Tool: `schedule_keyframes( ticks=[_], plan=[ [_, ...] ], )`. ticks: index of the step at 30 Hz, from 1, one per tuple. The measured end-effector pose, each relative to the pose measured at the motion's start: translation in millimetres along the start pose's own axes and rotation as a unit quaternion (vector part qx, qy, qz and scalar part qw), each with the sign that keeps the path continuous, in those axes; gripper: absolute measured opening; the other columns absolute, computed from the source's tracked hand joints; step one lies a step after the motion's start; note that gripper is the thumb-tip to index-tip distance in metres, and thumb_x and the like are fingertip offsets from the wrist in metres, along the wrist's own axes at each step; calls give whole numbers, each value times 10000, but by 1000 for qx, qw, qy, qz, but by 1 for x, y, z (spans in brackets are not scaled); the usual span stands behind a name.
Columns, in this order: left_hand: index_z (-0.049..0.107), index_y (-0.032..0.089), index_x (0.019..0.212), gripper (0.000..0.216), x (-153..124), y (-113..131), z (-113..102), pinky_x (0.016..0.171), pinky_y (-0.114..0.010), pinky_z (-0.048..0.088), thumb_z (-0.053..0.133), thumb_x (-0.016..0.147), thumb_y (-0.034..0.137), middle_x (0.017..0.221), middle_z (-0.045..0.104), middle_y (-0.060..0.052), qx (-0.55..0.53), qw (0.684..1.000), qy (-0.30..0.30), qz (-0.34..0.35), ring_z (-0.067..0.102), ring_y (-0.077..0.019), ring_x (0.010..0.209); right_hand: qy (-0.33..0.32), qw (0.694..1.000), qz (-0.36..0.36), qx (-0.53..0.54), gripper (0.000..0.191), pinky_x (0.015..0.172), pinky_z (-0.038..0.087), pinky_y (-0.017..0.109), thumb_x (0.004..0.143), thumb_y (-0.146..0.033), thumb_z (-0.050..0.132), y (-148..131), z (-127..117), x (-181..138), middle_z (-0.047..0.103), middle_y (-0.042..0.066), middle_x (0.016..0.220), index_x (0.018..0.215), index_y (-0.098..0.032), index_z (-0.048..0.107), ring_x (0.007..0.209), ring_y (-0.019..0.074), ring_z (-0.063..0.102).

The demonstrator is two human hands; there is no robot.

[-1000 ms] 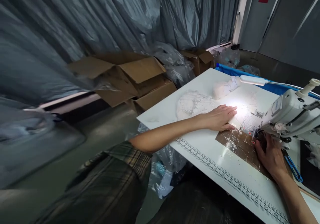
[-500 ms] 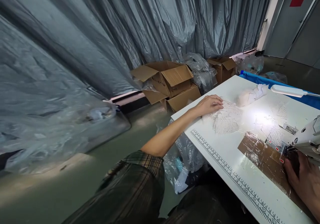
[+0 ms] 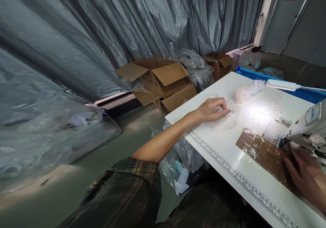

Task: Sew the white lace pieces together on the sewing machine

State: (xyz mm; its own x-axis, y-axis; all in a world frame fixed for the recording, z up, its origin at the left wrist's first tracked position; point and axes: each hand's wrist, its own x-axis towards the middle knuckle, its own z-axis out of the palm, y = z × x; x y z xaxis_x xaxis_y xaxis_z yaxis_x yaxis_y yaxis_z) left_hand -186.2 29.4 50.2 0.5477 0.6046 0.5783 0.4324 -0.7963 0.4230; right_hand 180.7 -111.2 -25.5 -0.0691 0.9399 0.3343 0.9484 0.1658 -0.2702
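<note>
My left hand [image 3: 212, 109] rests on the white sewing table [image 3: 229, 160], its fingers curled and pinching a piece of white lace fabric [image 3: 226, 119]. My right hand [image 3: 304, 175] lies at the right on the brown taped patch [image 3: 262, 151], just under the sewing machine [image 3: 309, 122] head, fingers loosely bent toward the needle area. What those fingers hold is hidden. A crumpled white cloth bundle [image 3: 246, 92] lies farther back on the table under the lamp's glare.
A white lamp arm [image 3: 282, 84] hangs over the table. A printed ruler [image 3: 241, 182] runs along the table's near edge. Open cardboard boxes [image 3: 160, 82] and clear plastic bags [image 3: 178, 160] sit on the floor to the left. Grey plastic sheeting [image 3: 114, 27] covers the wall.
My left hand slid left from the lit spot near the machine onto the lace piece and curled its fingers on it. The view swung about; the right hand stayed by the needle.
</note>
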Motion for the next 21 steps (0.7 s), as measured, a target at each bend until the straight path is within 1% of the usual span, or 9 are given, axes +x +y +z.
schedule_keyframes(
  ticks=[3, 6, 7, 9, 11, 13, 16, 18, 21],
  plan=[
    [555, 179, 773, 368, 7, 35, 22, 502, -197, 400, 521, 965, 491, 634, 618, 20, -69, 994, -51, 65, 524, -75, 525, -37, 996, -52, 56, 493, 954, 540, 486, 904, -517, 473, -34, -23, -6, 647, 165, 1236, 1244, -191, 619, 1136, 309, 630],
    [572, 169, 799, 306, 12, 76, 43, 446, -176, 340, 541, 986, 409, 594, 594, 42, -189, 958, -156, 151, 464, -49, 463, -59, 984, -89, 140, 685, 1051, 482, 499, 872, -504, 578, -78, -44, -8, 437, 140, 1491, 1484, -257, 393, 1384, 299, 427],
    [573, 163, 815, 286, 13, 88, 47, 449, -178, 341, 544, 989, 389, 591, 592, 42, -223, 941, -197, 164, 455, -49, 462, -92, 977, -95, 167, 704, 1072, 462, 504, 854, -485, 613, -89, -49, -8, 367, 127, 1538, 1487, -278, 386, 1428, 299, 359],
    [574, 155, 844, 253, 16, 106, 52, 461, -179, 348, 543, 994, 356, 628, 619, 31, -277, 911, -258, 166, 461, -46, 477, -174, 954, -99, 224, 522, 1102, 429, 487, 837, -427, 653, -102, -57, -10, 374, 94, 1527, 1336, -303, 558, 1429, 280, 346],
    [570, 155, 843, 224, 19, 114, 53, 488, -180, 366, 568, 981, 331, 684, 642, 20, -308, 894, -299, 131, 482, -46, 515, -238, 922, -77, 297, 282, 1104, 421, 449, 846, -377, 649, -103, -63, -15, 477, 83, 1432, 1105, -269, 665, 1358, 241, 432],
    [573, 159, 839, 184, 22, 112, 52, 532, -182, 391, 622, 942, 304, 720, 641, 21, -322, 885, -325, 85, 496, -53, 565, -275, 884, -36, 377, 161, 1058, 454, 404, 860, -367, 627, -95, -67, -21, 572, 82, 1296, 932, -225, 650, 1231, 202, 533],
    [592, 168, 881, 143, 24, 101, 53, 598, -194, 423, 681, 877, 280, 784, 634, 17, -334, 869, -363, 29, 505, -71, 638, -305, 824, 28, 477, 257, 877, 518, 318, 851, -412, 621, -81, -69, -26, 625, 84, 1110, 752, -185, 550, 996, 162, 605],
    [599, 171, 920, 165, 26, 92, 58, 626, -209, 430, 683, 856, 298, 857, 639, -2, -342, 857, -385, -1, 526, -86, 687, -326, 792, 63, 512, 353, 665, 485, 236, 817, -458, 648, -73, -66, -23, 610, 50, 882, 681, -180, 479, 756, 113, 560],
    [601, 169, 1002, 256, 34, 82, 68, 631, -232, 417, 669, 858, 370, 914, 649, -30, -315, 855, -409, -37, 562, -113, 728, -320, 797, 125, 497, 417, 480, 306, 191, 760, -516, 675, -63, -60, -10, 444, -46, 605, 665, -198, 423, 534, 61, 355]
  ],
)
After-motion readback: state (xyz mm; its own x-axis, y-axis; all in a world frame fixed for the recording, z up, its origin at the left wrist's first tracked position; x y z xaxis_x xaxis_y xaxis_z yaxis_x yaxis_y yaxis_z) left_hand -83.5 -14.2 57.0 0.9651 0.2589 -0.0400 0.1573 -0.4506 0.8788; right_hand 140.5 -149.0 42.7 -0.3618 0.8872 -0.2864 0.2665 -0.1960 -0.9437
